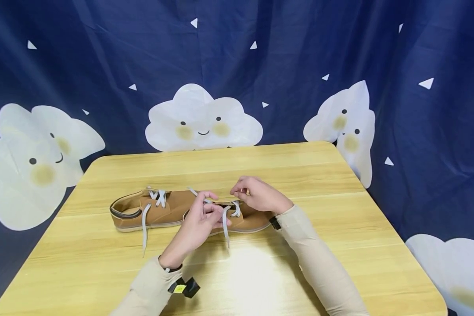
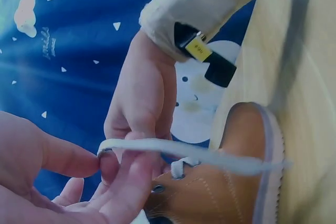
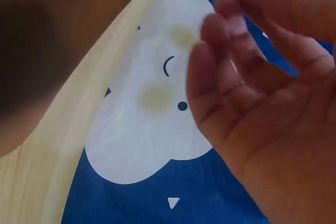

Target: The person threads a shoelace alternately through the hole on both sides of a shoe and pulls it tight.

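My left hand [image 1: 199, 226] is at the near side of the right-hand brown shoe [image 1: 253, 219], pinching a pale grey shoelace [image 2: 210, 156] between thumb and fingertip. From there the lace runs across the fingers, and its loose end hangs down the shoe's side. Just above the laced front of that shoe is my right hand [image 1: 258, 194]. Its fingers [image 3: 205, 82] are loosely bent, with nothing visible between them. A matching brown shoe [image 1: 158, 213] stands to the left, its laces crossed at the top and one end trailing onto the table. My left hand partly hides where the shoes meet.
Both shoes stand on a light wooden table [image 1: 300, 166] with rounded corners. Behind and around it hangs a dark blue curtain [image 1: 292, 57] printed with white clouds and small triangles. A black strap device [image 1: 189, 287] is fastened at my left wrist.
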A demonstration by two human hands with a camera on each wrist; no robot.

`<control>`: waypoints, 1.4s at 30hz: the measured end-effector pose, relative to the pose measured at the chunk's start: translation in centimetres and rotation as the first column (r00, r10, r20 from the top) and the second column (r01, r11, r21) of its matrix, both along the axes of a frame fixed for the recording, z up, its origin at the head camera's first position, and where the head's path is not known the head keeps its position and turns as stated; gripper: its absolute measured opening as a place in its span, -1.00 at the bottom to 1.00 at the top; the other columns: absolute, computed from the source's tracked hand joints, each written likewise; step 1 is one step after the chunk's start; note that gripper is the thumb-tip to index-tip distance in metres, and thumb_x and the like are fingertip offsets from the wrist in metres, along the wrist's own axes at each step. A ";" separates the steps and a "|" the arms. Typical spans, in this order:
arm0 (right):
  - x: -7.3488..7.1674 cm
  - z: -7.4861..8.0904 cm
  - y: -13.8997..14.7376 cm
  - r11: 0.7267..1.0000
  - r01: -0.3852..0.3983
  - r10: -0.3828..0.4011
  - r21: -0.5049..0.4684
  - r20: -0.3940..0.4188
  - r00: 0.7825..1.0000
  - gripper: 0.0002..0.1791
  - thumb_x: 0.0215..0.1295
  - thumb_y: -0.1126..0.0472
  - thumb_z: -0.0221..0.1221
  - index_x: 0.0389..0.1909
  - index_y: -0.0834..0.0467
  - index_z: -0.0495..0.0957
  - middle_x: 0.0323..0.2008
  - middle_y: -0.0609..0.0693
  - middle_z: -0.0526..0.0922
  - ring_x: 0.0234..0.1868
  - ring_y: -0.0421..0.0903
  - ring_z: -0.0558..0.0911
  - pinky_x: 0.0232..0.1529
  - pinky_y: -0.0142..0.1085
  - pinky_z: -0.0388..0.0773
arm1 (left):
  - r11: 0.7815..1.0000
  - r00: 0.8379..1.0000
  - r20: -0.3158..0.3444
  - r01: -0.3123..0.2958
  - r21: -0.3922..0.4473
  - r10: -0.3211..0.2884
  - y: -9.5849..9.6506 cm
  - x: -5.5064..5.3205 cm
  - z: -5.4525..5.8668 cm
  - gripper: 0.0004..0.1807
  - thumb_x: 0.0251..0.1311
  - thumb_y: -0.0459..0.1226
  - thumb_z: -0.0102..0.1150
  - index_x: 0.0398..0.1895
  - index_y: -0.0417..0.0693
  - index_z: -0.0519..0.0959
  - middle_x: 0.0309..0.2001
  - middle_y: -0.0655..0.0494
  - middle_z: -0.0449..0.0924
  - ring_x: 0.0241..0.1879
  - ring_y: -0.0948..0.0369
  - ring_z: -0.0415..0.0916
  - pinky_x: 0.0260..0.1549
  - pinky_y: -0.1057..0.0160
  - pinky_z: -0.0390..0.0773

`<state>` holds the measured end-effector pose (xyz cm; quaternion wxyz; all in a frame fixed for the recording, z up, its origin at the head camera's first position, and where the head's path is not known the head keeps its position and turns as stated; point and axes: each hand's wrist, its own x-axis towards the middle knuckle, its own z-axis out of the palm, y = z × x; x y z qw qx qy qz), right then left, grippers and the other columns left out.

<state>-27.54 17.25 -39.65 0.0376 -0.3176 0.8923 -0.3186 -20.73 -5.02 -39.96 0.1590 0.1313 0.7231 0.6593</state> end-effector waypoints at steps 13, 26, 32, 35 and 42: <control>0.5 -0.1 1.1 0.943 -0.129 0.008 0.307 0.367 0.930 -0.14 0.21 0.17 0.47 0.49 0.26 0.32 0.37 0.10 0.52 0.41 0.03 0.48 0.45 -0.06 0.40 | 0.994 0.994 -0.027 0.102 -0.028 -0.103 -1.2 1.7 -0.8 -0.70 0.52 -0.40 -0.03 0.23 -0.27 0.27 -0.28 -0.07 0.69 -0.40 -0.03 0.73 -0.29 0.01 0.75; 0.7 -1.0 -0.7 0.898 -0.014 -0.122 0.440 0.279 0.953 -0.23 -0.05 0.12 0.64 0.19 0.22 0.55 0.10 0.04 0.69 0.16 -0.01 0.64 0.27 -0.09 0.57 | 0.995 0.995 -0.014 0.099 0.019 -0.099 -2.3 2.6 0.2 -0.70 0.50 -0.39 0.03 0.16 -0.31 0.26 -0.29 -0.08 0.72 -0.42 0.02 0.74 -0.30 0.08 0.75; 0.7 -1.0 -0.5 0.907 -0.029 -0.107 0.420 0.296 0.949 -0.09 -0.05 0.09 0.64 0.33 0.28 0.47 0.23 0.10 0.64 0.29 0.05 0.60 0.36 -0.07 0.51 | 0.993 0.992 -0.038 0.118 -0.010 -0.118 -2.9 3.1 0.5 -0.63 0.49 -0.33 0.11 0.21 -0.26 0.26 -0.32 -0.01 0.72 -0.43 -0.03 0.74 -0.30 0.11 0.74; 1.1 -0.4 -0.2 0.923 -0.044 -0.080 0.383 0.302 0.950 -0.03 0.01 0.04 0.60 0.41 0.28 0.40 0.33 0.13 0.57 0.38 0.06 0.52 0.42 -0.06 0.45 | 0.991 0.988 -0.070 0.133 -0.026 -0.135 -3.3 3.3 0.9 -0.61 0.49 -0.32 0.12 0.25 -0.23 0.27 -0.31 -0.02 0.73 -0.43 -0.02 0.74 -0.29 0.12 0.74; 3.2 2.7 -1.1 0.952 -0.303 0.296 0.042 0.124 0.947 -0.31 0.45 -0.01 0.27 0.49 0.16 0.35 0.52 0.06 0.35 0.56 0.01 0.32 0.54 -0.04 0.32 | 0.982 0.968 -0.165 0.187 -0.039 -0.191 -3.9 3.9 2.9 -0.68 0.50 -0.32 0.11 0.21 -0.10 0.32 -0.29 -0.10 0.73 -0.43 0.11 0.72 -0.29 0.11 0.75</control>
